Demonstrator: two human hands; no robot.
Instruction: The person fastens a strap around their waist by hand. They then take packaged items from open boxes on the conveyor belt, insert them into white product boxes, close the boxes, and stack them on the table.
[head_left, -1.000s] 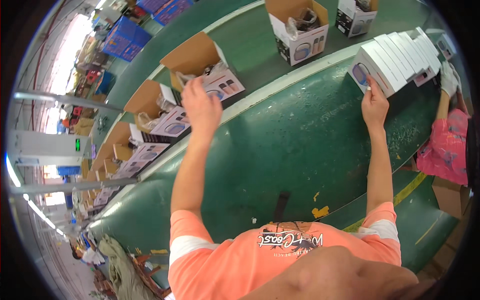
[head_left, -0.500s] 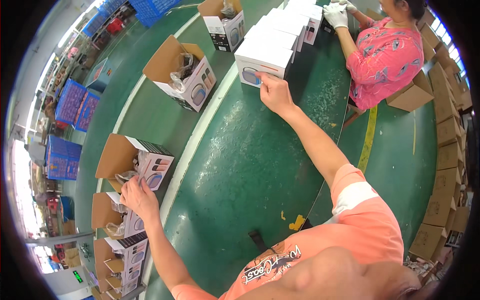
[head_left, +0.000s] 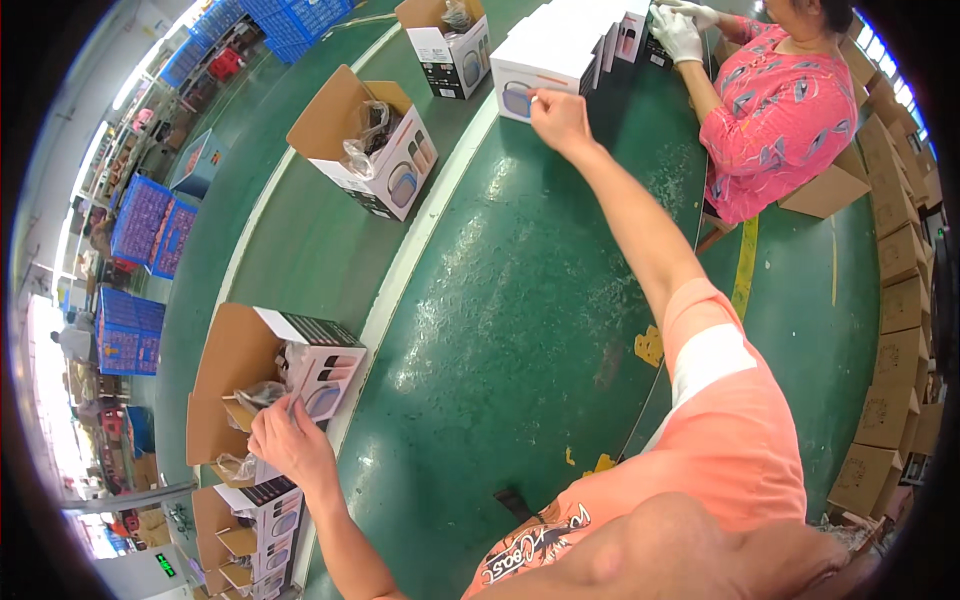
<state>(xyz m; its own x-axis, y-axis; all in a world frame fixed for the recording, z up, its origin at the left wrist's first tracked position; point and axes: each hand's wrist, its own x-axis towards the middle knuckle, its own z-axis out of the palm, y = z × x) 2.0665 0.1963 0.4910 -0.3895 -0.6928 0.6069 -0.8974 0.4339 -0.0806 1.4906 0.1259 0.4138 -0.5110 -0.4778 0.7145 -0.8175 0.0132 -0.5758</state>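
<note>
My left hand (head_left: 292, 440) is closed at the rim of an open printed carton (head_left: 333, 370) on the left. The carton's brown flap (head_left: 232, 365) stands up, and clear-bagged parts (head_left: 262, 393) show inside; my fingertips are partly hidden there. Stretched far forward, my right hand (head_left: 562, 122) has curled fingers pressed to the front of the nearest closed white box (head_left: 540, 75). That box bears a printed picture of a rounded blue device, and several like it stand in a row behind it.
Two more open cartons (head_left: 400, 180) (head_left: 455, 65) sit further along the green conveyor, past its pale rail (head_left: 400, 275). Several others (head_left: 262, 530) crowd the near left. At the far right a co-worker in pink (head_left: 765, 130) wears white gloves. Brown cartons (head_left: 885, 420) line the right side.
My right hand and the row of closed boxes have shifted away from me. My left hand and its open carton have come nearer, closing up against the cartons at the near left.
</note>
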